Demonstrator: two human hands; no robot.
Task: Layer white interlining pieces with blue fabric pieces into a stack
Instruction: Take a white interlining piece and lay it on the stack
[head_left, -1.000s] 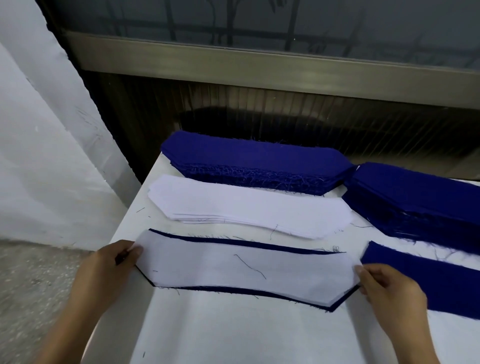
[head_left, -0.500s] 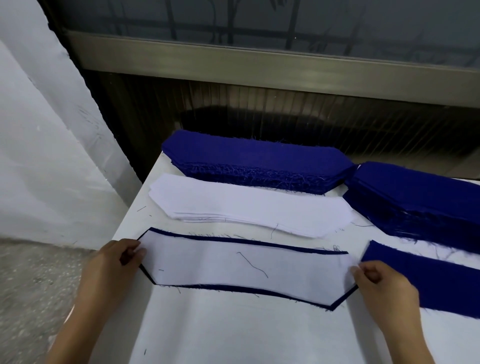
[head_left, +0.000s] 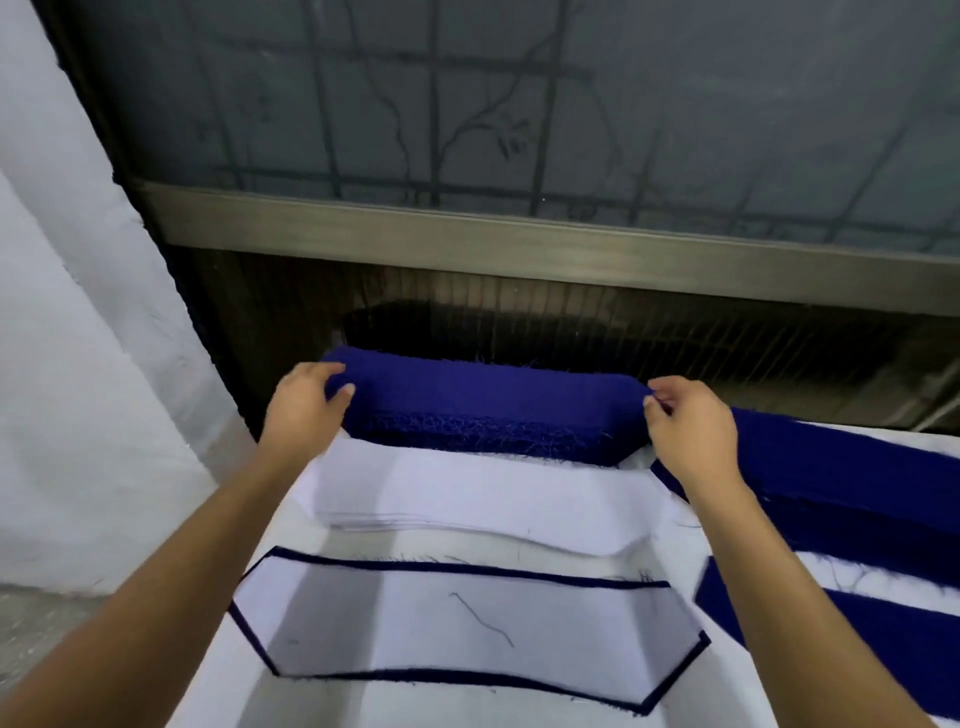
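Table (head_left: 332, 701): two hands (head_left: 304, 410) (head_left: 696, 431) on blue stack (head_left: 483, 400)

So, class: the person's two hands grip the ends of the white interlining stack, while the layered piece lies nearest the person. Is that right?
No. The head view shows the left hand and right hand gripping the ends of the blue fabric stack, behind the white interlining stack. The layered piece does lie nearest the person.

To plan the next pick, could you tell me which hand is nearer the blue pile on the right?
Right. The right hand pinches the back pile at its right end, just beside the right pile; the left hand grips that back pile's left end.
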